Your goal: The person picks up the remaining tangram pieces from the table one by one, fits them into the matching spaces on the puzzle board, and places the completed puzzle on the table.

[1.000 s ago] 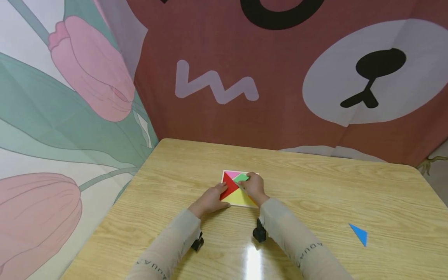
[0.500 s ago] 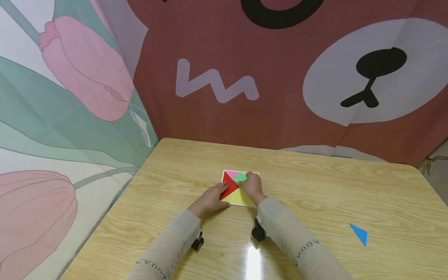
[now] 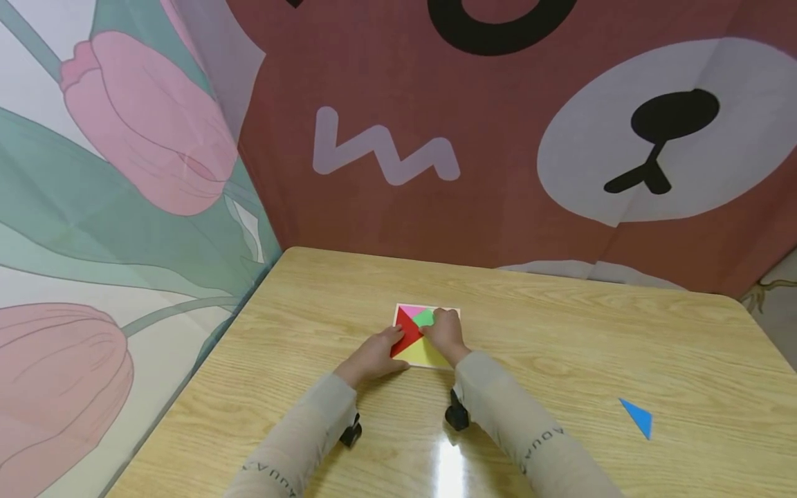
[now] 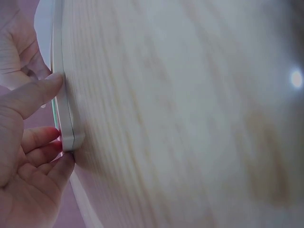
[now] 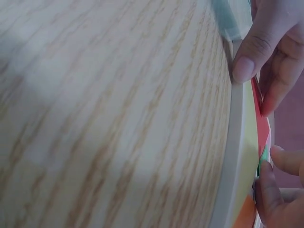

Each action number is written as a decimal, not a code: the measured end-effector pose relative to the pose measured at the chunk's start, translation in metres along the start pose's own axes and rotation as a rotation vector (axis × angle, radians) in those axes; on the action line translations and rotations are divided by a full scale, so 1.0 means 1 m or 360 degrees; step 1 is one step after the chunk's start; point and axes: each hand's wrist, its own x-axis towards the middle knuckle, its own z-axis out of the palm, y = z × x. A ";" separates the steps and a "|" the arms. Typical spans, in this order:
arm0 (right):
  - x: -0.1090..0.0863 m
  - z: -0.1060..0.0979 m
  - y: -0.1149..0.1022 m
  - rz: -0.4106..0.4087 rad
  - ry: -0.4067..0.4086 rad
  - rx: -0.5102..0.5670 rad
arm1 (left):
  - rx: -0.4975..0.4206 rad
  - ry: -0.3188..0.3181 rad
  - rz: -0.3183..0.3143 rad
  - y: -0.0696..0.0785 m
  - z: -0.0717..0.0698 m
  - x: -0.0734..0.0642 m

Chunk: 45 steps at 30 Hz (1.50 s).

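Observation:
A white tangram tray [image 5: 230, 147] lies on the table, holding a red triangle [image 3: 406, 336], a yellow triangle [image 3: 425, 354], a pink piece [image 3: 411, 310] and an orange piece [image 5: 244, 214]. My left hand [image 3: 375, 351] grips the tray's near left corner, thumb on the near side wall and fingers around the left side, some over the red triangle. Over the tray's right part, my right hand [image 3: 447, 333] pinches the green tangram piece [image 3: 424, 317] beside the red triangle's tip. That hand covers much of the tray's right side.
A blue triangle [image 3: 638, 418] lies apart on the wood-grain table [image 3: 548, 346], to the right of the right forearm. Behind the table hangs a brown bear-print cloth [image 3: 386, 221]. A flower-print cloth [image 3: 168, 263] borders the left edge.
My right hand has shifted slightly left and settled lower with the green tangram piece, which now looks flatter beside the red triangle. The left hand stays on the tray.

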 end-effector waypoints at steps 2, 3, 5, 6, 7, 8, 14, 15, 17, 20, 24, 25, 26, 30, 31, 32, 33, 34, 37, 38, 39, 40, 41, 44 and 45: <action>0.014 0.028 0.029 0.0027 -0.0032 0.0008 | 0.0003 0.0004 0.0004 -0.001 0.001 0.000; 0.022 0.043 0.044 0.0045 -0.0034 0.0015 | 0.0006 0.0009 0.0010 -0.001 0.002 0.000; 0.030 0.060 0.060 0.0066 -0.0054 0.0051 | 0.0001 0.0015 0.0012 -0.001 0.003 0.001; 0.028 0.058 0.058 0.0052 -0.0046 0.0057 | -0.0003 0.0015 0.0009 -0.002 0.003 0.001; 0.031 0.065 0.065 0.0039 -0.0038 0.0043 | -0.0005 0.0016 0.0009 -0.002 0.003 0.000; 0.030 0.062 0.061 0.0042 -0.0043 0.0021 | -0.0007 0.0015 0.0006 -0.002 0.004 0.000; -0.046 -0.076 -0.082 -0.0066 -0.0204 -0.0105 | -0.0022 0.0018 0.0011 -0.001 0.004 -0.002; -0.057 -0.097 -0.103 -0.0102 -0.0222 -0.0137 | -0.0024 0.0021 0.0015 -0.001 0.004 -0.002; -0.075 -0.130 -0.137 -0.0156 -0.0291 -0.0231 | -0.0015 0.0037 0.0031 -0.002 0.004 -0.002; -0.087 -0.149 -0.155 -0.0340 -0.0304 -0.0414 | -0.0004 0.0056 0.0047 -0.002 0.004 -0.002; -0.089 -0.151 -0.155 -0.0496 -0.0296 -0.0518 | -0.0008 0.0056 0.0049 -0.001 0.003 -0.001; -0.089 -0.151 -0.155 -0.0502 -0.0297 -0.0513 | -0.0014 0.0056 0.0048 -0.001 0.003 -0.001; -0.090 -0.152 -0.155 -0.0507 -0.0295 -0.0508 | -0.0020 0.0057 0.0048 -0.001 0.003 -0.002; -0.089 -0.153 -0.158 -0.0460 -0.0334 -0.0560 | -0.0023 0.0057 0.0051 -0.001 0.002 -0.001; -0.090 -0.153 -0.159 -0.0455 -0.0346 -0.0590 | -0.0025 0.0055 0.0049 -0.001 0.002 -0.001; -0.090 -0.154 -0.160 -0.0448 -0.0362 -0.0627 | -0.0020 0.0053 0.0046 -0.001 0.002 -0.001; -0.090 -0.154 -0.160 -0.0440 -0.0378 -0.0664 | -0.0018 0.0049 0.0042 -0.001 0.002 -0.001; -0.091 -0.154 -0.161 -0.0441 -0.0388 -0.0701 | -0.0019 0.0048 0.0037 -0.001 0.002 0.000; -0.093 -0.156 -0.163 -0.0447 -0.0410 -0.0772 | -0.0021 0.0046 0.0023 -0.001 0.003 0.000; -0.094 -0.157 -0.163 -0.0445 -0.0417 -0.0781 | -0.0017 0.0045 0.0023 -0.001 0.003 0.000; -0.095 -0.157 -0.163 -0.0447 -0.0423 -0.0783 | -0.0018 0.0043 0.0020 -0.001 0.003 0.001; -0.095 -0.157 -0.163 -0.0441 -0.0431 -0.0779 | -0.0016 0.0043 0.0020 -0.001 0.003 0.001; -0.096 -0.158 -0.163 -0.0440 -0.0436 -0.0771 | -0.0012 0.0040 0.0019 0.000 0.003 0.000; -0.096 -0.157 -0.162 -0.0424 -0.0467 -0.0730 | -0.0019 0.0040 0.0019 0.000 0.002 0.000; -0.095 -0.157 -0.161 -0.0420 -0.0478 -0.0716 | -0.0024 0.0037 0.0013 0.000 0.002 0.000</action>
